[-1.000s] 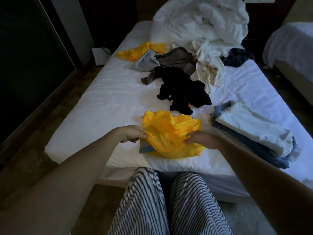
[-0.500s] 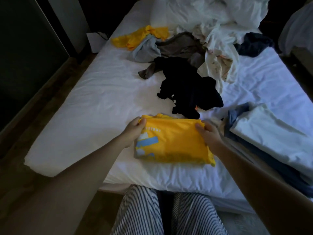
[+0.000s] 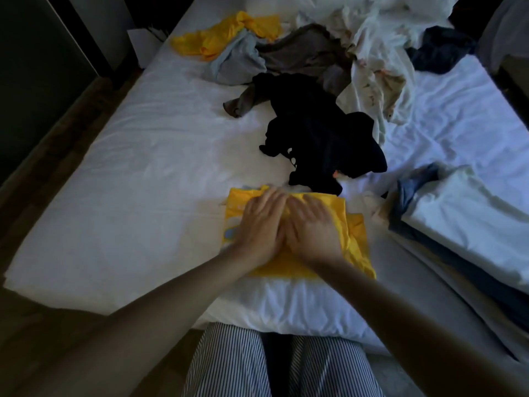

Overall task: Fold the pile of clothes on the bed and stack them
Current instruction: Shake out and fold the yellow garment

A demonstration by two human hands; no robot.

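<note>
White, rumpled sheeting covers the bed (image 3: 137,179) in a dim room, and near its front edge lies the folded yellow synthetic garment (image 3: 356,239), with a pale blue print at its left end. Half a second ago each hand pinched one side of it. Now the left hand (image 3: 259,224) and the right hand (image 3: 313,227) have come together on top, side by side and touching, fingers straight and flat, pressing the cloth and gripping nothing. That reads as the fold being finished and smoothed down. It likely goes next onto the stack of folded white and blue clothes (image 3: 463,222) to the right, while the crumpled black garment (image 3: 320,138) and the unfolded heap of clothes (image 3: 300,53) beyond still wait.
</note>
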